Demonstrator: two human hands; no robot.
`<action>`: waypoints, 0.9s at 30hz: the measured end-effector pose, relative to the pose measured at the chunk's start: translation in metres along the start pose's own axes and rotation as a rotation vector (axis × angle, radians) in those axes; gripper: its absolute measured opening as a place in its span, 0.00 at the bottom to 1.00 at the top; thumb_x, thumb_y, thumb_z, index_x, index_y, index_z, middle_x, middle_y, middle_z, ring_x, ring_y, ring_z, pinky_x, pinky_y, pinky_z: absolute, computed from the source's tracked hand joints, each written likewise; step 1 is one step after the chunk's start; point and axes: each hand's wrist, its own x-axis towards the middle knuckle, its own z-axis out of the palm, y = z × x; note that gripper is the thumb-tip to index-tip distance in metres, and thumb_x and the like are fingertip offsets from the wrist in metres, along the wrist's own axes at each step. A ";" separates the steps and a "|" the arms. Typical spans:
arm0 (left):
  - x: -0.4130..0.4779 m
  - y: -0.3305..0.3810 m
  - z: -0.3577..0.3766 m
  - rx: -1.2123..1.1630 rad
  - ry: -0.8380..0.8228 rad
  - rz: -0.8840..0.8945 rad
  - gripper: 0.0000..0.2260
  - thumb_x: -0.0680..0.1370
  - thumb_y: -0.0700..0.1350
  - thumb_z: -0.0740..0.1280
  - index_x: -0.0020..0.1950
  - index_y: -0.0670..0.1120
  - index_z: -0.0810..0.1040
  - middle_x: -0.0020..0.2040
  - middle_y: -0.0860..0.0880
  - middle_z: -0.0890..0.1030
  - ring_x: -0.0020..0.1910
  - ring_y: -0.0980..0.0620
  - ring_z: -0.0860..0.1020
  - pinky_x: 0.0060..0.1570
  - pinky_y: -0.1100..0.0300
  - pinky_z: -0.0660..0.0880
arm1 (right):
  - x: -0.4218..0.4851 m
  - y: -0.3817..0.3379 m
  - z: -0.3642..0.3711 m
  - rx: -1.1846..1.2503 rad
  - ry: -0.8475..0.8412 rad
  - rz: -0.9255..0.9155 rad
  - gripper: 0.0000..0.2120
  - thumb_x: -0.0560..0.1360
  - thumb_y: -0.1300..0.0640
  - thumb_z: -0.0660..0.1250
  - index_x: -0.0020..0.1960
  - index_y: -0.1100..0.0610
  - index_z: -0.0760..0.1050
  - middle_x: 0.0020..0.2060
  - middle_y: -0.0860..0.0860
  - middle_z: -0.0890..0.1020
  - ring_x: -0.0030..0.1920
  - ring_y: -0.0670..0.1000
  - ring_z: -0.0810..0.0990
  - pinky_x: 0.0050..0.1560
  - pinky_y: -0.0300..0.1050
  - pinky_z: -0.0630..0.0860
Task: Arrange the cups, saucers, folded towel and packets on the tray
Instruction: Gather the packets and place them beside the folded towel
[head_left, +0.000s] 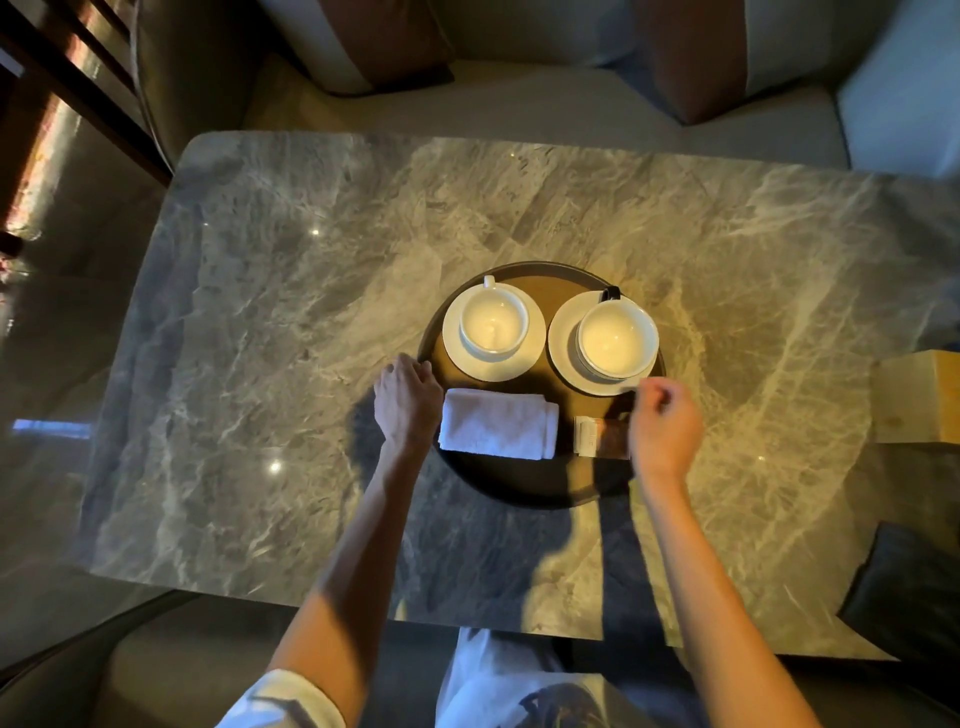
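A round dark tray (524, 486) sits on the marble table. Two white cups (493, 322) (617, 339) stand on white saucers (457, 358) (563, 343) at the tray's far half. A folded white towel (498, 425) lies in the near left part, and packets (597, 438) lie to its right. My left hand (408, 400) rests at the tray's left rim beside the towel, fingers curled. My right hand (665, 423) hovers over the tray's right side next to the packets, fingers loosely curled near the right saucer's edge; nothing is visibly in it.
The grey marble table (270, 322) stretches wide around the tray. A wooden box (919, 397) stands at the right edge. A sofa with cushions (691, 57) lies beyond the far edge, and a dark cushion (914, 597) sits at the near right.
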 end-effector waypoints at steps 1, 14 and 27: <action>0.006 0.001 -0.001 -0.017 -0.021 -0.023 0.11 0.81 0.47 0.59 0.56 0.41 0.74 0.56 0.39 0.78 0.59 0.38 0.75 0.56 0.45 0.73 | 0.013 0.007 -0.009 -0.029 0.049 0.051 0.06 0.79 0.57 0.63 0.51 0.53 0.79 0.45 0.48 0.81 0.50 0.52 0.80 0.47 0.35 0.70; 0.029 -0.004 0.004 -0.057 -0.142 -0.133 0.20 0.71 0.32 0.61 0.59 0.44 0.80 0.55 0.40 0.83 0.57 0.38 0.79 0.56 0.49 0.75 | 0.083 0.060 -0.007 0.197 -0.248 0.515 0.12 0.74 0.66 0.70 0.58 0.63 0.79 0.47 0.58 0.81 0.45 0.53 0.77 0.55 0.50 0.78; 0.037 0.045 0.031 -0.124 -0.147 -0.102 0.10 0.71 0.34 0.59 0.44 0.45 0.77 0.43 0.43 0.80 0.46 0.40 0.77 0.46 0.54 0.73 | 0.151 0.069 -0.016 0.184 -0.273 0.449 0.16 0.75 0.65 0.70 0.62 0.64 0.78 0.59 0.61 0.81 0.60 0.58 0.79 0.67 0.55 0.74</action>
